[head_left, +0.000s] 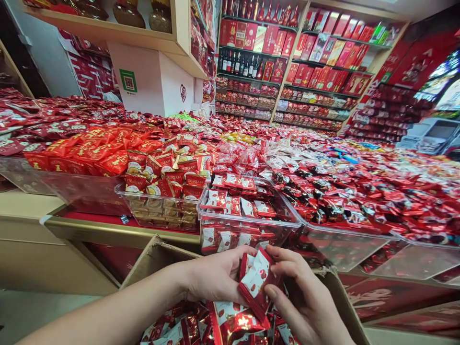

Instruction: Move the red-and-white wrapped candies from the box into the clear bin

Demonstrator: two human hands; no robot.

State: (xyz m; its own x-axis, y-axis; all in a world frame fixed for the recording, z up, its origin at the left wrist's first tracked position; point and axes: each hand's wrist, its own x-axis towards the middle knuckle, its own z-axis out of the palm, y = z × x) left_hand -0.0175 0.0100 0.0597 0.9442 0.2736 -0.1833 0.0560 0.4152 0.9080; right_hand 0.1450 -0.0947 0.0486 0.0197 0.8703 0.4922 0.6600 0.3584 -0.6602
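Observation:
Small red-and-white wrapped candy packets [258,275] are gathered between my two hands, over an open cardboard box [158,254]. My left hand [217,278] is closed around the packets from the left, its thumb beneath them. From the right, my right hand [304,287] grips the same packets with bent fingers and thumb. More loose packets [233,318] of this kind lie in the box below. Just beyond the box stands a clear plastic bin [247,221] with rows of matching packets; its near wall is partly behind my hands.
To the left is a clear bin of durian sweets [163,196], then bright red packets [93,148]. More clear bins [341,239] heaped with dark red sweets run along the right. Shelves of bottles and gift boxes [266,40] line the back wall. A cabinet [143,81] overhangs at upper left.

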